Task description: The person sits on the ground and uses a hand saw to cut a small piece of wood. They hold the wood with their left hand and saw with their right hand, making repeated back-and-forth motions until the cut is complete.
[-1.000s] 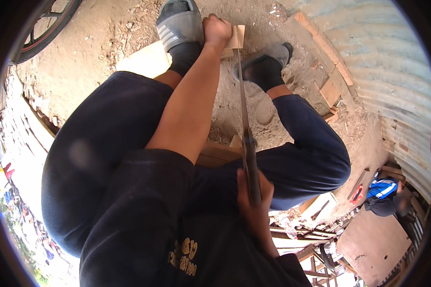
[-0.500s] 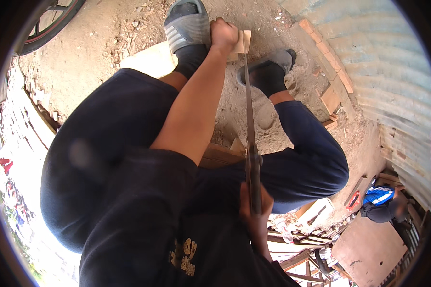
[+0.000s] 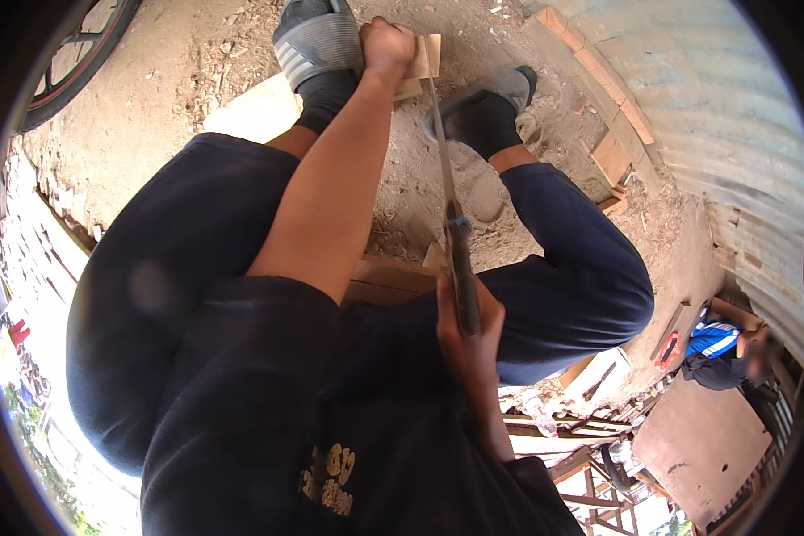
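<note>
My right hand (image 3: pixel 472 314) is closed round the dark handle of a handsaw (image 3: pixel 447 170), whose narrow blade points away from me. The blade's far part meets a pale wooden board (image 3: pixel 429 55) close to its right end. My left hand (image 3: pixel 389 48) is closed on this board, just left of the blade; its fingertips are hidden. Beside that hand, my left foot in a grey slide sandal (image 3: pixel 320 52) rests on the wood. A brighter stretch of plank (image 3: pixel 255 112) shows left of the foot.
My right foot in a sandal (image 3: pixel 487 112) stands on the dirt, right of the blade. A brick edging (image 3: pixel 590 67) runs along a corrugated metal wall (image 3: pixel 715 107). A wheel (image 3: pixel 85 58) is at upper left. Another person (image 3: pixel 724 353) sits at lower right near a brown panel (image 3: pixel 706 442).
My right hand has pushed the saw forward, so less blade shows between handle and board. My left hand keeps its hold on the board. The whole view has shifted slightly.
</note>
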Action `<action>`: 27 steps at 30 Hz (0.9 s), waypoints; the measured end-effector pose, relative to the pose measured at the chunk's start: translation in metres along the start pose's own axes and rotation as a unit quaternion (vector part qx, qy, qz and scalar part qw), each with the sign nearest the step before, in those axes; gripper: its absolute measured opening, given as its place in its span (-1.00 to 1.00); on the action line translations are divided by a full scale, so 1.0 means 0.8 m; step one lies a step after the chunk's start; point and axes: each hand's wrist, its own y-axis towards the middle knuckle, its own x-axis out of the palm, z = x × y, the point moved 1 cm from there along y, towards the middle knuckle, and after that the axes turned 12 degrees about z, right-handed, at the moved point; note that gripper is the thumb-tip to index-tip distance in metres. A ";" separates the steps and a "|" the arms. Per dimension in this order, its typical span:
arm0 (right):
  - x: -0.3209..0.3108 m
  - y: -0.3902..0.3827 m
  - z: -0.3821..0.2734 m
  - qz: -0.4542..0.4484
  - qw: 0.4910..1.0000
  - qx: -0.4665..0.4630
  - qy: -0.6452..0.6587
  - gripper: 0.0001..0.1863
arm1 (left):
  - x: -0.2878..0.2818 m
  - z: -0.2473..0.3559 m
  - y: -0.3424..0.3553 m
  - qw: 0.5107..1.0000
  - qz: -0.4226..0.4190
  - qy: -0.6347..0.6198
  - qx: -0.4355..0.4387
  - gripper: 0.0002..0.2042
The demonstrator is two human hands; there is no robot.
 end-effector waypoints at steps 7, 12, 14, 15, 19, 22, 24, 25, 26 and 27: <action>-0.036 -0.021 0.003 0.025 0.999 -0.014 -0.031 -0.83 | -0.008 0.030 -0.002 0.999 -0.030 0.017 0.015 -0.68; 0.009 0.035 0.029 0.037 0.994 -0.106 -0.010 -0.86 | -0.009 0.016 0.016 0.999 -0.045 0.015 0.011 -0.66; -0.028 0.003 0.029 0.028 0.996 -0.084 -0.020 -0.87 | -0.015 0.027 0.004 0.997 -0.045 0.056 0.040 -0.65; -0.040 -0.007 0.027 0.019 0.997 -0.078 -0.022 -0.87 | -0.017 0.024 0.006 0.996 -0.038 0.064 0.040 -0.65; -0.030 0.023 0.038 0.014 0.997 -0.067 0.017 -0.77 | -0.020 0.011 0.020 0.997 -0.051 0.051 -0.021 -0.65; -0.018 0.067 0.048 0.000 0.998 -0.053 0.023 -0.77 | -0.024 0.023 0.012 0.995 -0.071 0.036 -0.058 -0.65; -0.032 0.042 0.059 0.013 0.996 -0.089 0.017 -0.76 | -0.029 0.018 0.018 0.995 -0.070 0.055 -0.040 -0.65; -0.037 0.037 0.064 0.020 0.994 -0.111 0.014 -0.75 | -0.029 0.016 0.022 0.996 -0.055 0.067 -0.025 -0.65; -0.039 0.041 0.068 0.009 0.993 -0.112 0.021 -0.76 | -0.028 0.015 0.027 0.996 -0.041 0.078 -0.011 -0.64; -0.042 0.039 0.071 -0.002 0.994 -0.106 0.020 -0.78 | -0.027 0.012 0.019 0.995 -0.036 0.088 0.000 -0.64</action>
